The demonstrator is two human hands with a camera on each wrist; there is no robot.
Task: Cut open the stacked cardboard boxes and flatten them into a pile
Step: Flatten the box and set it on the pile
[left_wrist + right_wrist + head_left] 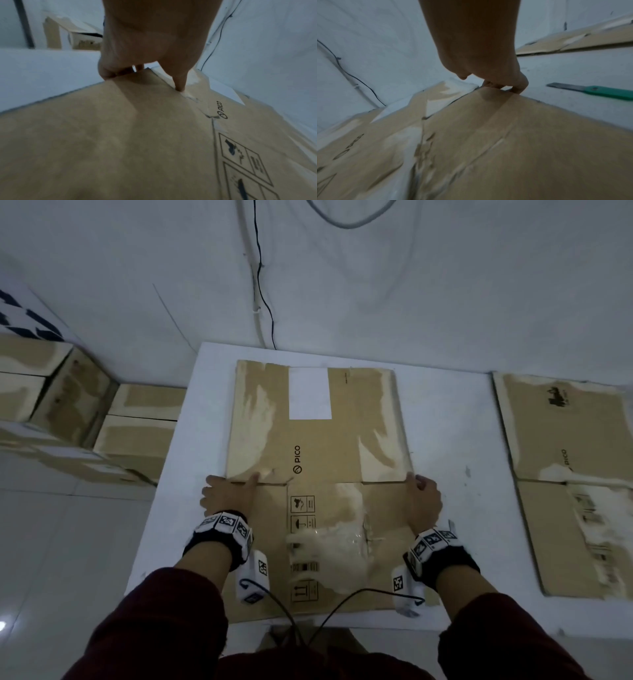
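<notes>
Flattening step: left hand (228, 496) and right hand (424, 501) each hold a grip on the flattened box (318, 440) side edges, fingers curled under; next, I judge, lift it onto the right pile (561, 474)

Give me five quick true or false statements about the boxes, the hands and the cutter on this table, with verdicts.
1. The flattened box lies flat on the white table. True.
2. The left hand and the right hand grip opposite side edges of it. True.
3. The green-handled cutter is in the right hand. False: it lies on the table, apart.
4. Another flattened box lies to the right. True.
5. No unflattened boxes remain. False: stacked boxes stand on the left.
</notes>
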